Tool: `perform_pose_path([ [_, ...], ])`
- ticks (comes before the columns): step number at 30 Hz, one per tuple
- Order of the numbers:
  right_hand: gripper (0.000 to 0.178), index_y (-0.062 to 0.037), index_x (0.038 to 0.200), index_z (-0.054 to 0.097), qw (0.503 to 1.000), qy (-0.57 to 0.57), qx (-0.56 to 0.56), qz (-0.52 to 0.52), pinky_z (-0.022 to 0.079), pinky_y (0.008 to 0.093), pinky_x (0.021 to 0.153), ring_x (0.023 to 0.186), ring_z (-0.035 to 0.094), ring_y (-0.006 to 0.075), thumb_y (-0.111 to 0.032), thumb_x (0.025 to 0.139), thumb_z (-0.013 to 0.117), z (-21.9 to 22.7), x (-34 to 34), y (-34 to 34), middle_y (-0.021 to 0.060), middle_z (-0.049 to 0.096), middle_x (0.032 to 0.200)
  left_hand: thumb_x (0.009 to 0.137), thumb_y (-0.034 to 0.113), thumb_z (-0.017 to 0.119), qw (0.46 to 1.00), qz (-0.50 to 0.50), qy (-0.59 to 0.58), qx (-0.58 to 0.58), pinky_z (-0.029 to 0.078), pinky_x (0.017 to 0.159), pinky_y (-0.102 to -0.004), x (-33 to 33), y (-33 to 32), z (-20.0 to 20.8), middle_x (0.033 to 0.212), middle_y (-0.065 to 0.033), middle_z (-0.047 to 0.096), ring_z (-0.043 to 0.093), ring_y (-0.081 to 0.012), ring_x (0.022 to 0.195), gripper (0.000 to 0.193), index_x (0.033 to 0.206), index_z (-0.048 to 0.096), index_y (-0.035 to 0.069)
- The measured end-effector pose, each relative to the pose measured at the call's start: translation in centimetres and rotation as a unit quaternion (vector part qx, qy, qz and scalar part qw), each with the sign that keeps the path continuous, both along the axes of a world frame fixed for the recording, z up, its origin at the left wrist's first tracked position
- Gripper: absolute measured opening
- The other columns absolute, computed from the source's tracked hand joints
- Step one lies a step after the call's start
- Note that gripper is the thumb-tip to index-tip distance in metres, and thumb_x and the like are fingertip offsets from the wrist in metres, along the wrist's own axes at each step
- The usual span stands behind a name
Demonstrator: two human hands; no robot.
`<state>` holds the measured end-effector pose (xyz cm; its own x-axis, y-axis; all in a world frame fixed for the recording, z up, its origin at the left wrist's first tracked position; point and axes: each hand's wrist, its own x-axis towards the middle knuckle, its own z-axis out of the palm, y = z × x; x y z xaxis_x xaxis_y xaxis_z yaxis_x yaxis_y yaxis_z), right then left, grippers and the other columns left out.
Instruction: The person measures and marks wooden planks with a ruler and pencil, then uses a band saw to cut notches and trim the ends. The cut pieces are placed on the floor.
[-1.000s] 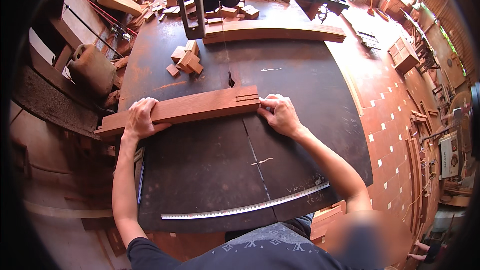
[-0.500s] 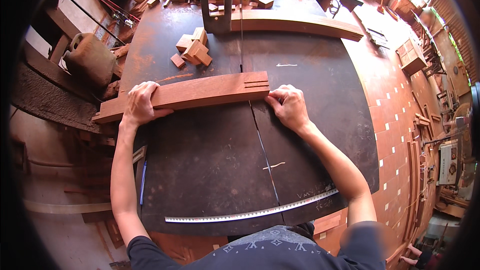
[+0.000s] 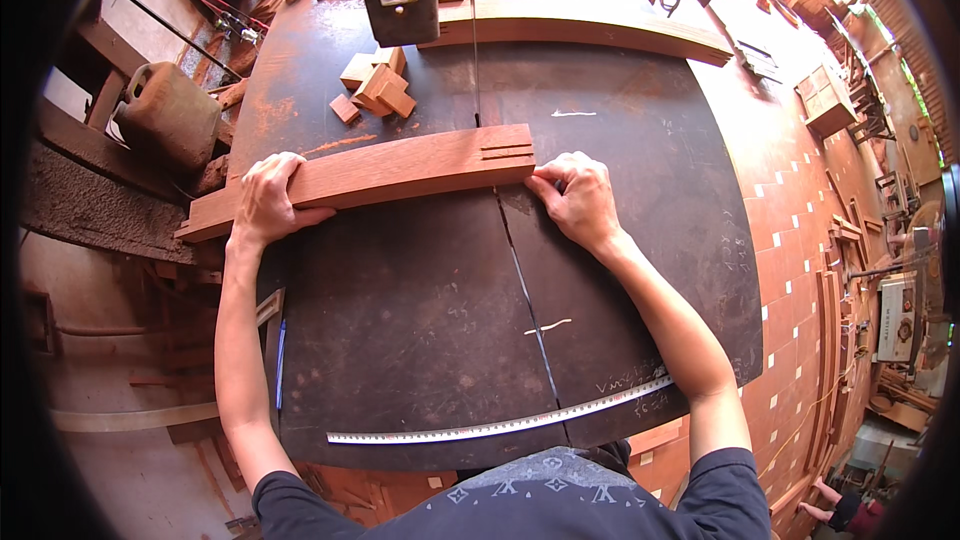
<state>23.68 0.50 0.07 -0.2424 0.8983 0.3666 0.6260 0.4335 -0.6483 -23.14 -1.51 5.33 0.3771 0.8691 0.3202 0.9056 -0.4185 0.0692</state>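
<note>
A long reddish-brown wooden beam (image 3: 390,169) lies across the dark saw table, with two narrow slots cut into its right end. My left hand (image 3: 268,202) is closed over the beam near its left end, thumb along the near side. At the other end, my right hand (image 3: 580,198) has its fingers curled and pressed against the corner. Just beyond the beam's far edge stands the thin upright bandsaw blade (image 3: 476,70), close to the slotted end. Whether blade and wood touch, I cannot tell.
Small wood blocks (image 3: 377,88) sit beyond the beam. A curved timber (image 3: 590,32) lies behind the blade, below the saw's metal guide (image 3: 405,0). A white ruler strip (image 3: 480,431) runs along the table's near edge, and a blue pen (image 3: 281,360) is at the left edge.
The view has shifted a little, so most things sit slightly higher in it. My hands keep their hold, and the beam appears marginally closer to the blade.
</note>
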Motion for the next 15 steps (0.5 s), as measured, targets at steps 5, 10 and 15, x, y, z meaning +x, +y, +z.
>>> perform_pose_path([
  [5, 0.014, -0.0060, 0.097, 0.086, 1.000, -0.005, -0.009, 0.000, 0.055, 0.0467, 0.086, 0.090, 0.070, 0.0337, -0.017, 0.088, 0.087, -0.05, 0.08, -0.02, 0.0122, 0.078, 0.090, 0.061, 0.044, 0.104, 1.000, 0.001, 0.000, 0.011, 0.059, 0.090, -0.0472, 0.13, -0.16, 0.25, 0.103, -0.0162, 0.074, 0.073, -0.0380, 0.097, 0.072, 0.108, 0.069, 0.003],
  [10, 0.013, -0.0061, 0.096, 0.086, 1.000, -0.005, -0.008, -0.002, 0.054, 0.0455, 0.087, 0.089, 0.070, 0.0332, -0.016, 0.088, 0.087, -0.15, 0.13, -0.02, 0.0117, 0.078, 0.090, 0.061, 0.044, 0.104, 1.000, 0.004, 0.001, 0.009, 0.059, 0.090, -0.0474, 0.29, -0.06, 0.26, 0.101, -0.0155, 0.073, 0.073, -0.0376, 0.095, 0.072, 0.108, 0.069, 0.004],
  [15, 0.013, -0.0060, 0.096, 0.086, 1.000, -0.002, -0.006, -0.006, 0.055, 0.0459, 0.085, 0.089, 0.070, 0.0334, -0.016, 0.088, 0.087, -0.10, 0.08, -0.04, 0.0121, 0.078, 0.090, 0.061, 0.044, 0.104, 1.000, 0.009, 0.002, 0.004, 0.059, 0.091, -0.0475, -0.01, 0.12, -0.12, 0.102, -0.0158, 0.074, 0.073, -0.0379, 0.097, 0.072, 0.109, 0.069, 0.003],
])
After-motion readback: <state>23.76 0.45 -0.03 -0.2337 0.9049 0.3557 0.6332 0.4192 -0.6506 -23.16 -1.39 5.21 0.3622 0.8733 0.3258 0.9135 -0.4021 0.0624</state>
